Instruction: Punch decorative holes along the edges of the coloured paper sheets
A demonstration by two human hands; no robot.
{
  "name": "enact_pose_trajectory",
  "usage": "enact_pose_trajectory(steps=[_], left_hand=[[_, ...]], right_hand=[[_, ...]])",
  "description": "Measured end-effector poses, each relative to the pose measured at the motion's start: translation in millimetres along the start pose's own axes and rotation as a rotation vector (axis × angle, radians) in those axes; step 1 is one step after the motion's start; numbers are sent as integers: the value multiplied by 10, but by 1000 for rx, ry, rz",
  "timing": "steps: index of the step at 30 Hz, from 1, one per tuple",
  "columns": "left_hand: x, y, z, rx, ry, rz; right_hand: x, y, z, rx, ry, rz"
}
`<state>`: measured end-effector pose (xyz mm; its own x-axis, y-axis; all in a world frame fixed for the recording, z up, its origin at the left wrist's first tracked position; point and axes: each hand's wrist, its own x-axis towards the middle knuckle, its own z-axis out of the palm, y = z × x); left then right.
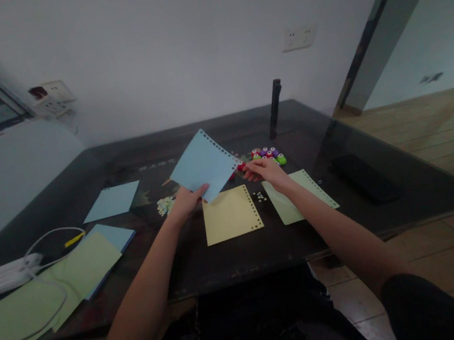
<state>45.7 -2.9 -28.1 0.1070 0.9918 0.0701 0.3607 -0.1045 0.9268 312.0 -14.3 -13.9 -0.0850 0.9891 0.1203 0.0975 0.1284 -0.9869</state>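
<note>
A light blue sheet of punched paper [203, 165] is raised above the table, tilted, with its row of holes along the upper right edge. My left hand [188, 201] grips its lower edge, thumb on top. My right hand [263, 170] is at the sheet's right corner, fingers pinched together; what they hold is too small to make out. Beneath lies a yellow punched sheet [231, 216]. A pale green punched sheet [290, 205] lies partly under my right forearm. Small pale pieces [260, 196] are scattered between these two sheets.
Colourful round pieces with eye-like spots [268, 155] cluster behind my right hand. A pile of small pale bits [165, 205] lies left. More blue paper [113, 201], green sheets [83, 265], a power strip [4, 278] with cable, a black upright post [275, 109] and a dark flat object [364, 178] surround the work.
</note>
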Motion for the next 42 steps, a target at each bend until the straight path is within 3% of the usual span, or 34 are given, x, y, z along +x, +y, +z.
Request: enact_pose_trajectory(steps=[3, 6, 12, 17, 21, 26, 36, 42], left_hand=[[38, -12, 10, -162, 172, -6], [31, 23, 42, -273, 234, -32], [-30, 138, 96, -375, 243, -62], [-43, 174, 107, -440, 226, -58], [-43, 173, 105, -456, 211, -48], [-47, 172, 115, -460, 214, -47], [-68, 159, 188, -370, 141, -39], [-79, 111, 253, -346, 41, -33]], right_hand=[[17, 19, -17, -40, -8, 16], [42, 63, -14, -72, -11, 27], [99, 187, 7, -292, 3, -57], [169, 128, 132, -641, -30, -77], [258, -7, 320, -989, 10, -23], [355, -67, 536, -1195, 44, 64], [386, 28, 665, -1286, 51, -27], [350, -40, 447, -1114, 44, -48]])
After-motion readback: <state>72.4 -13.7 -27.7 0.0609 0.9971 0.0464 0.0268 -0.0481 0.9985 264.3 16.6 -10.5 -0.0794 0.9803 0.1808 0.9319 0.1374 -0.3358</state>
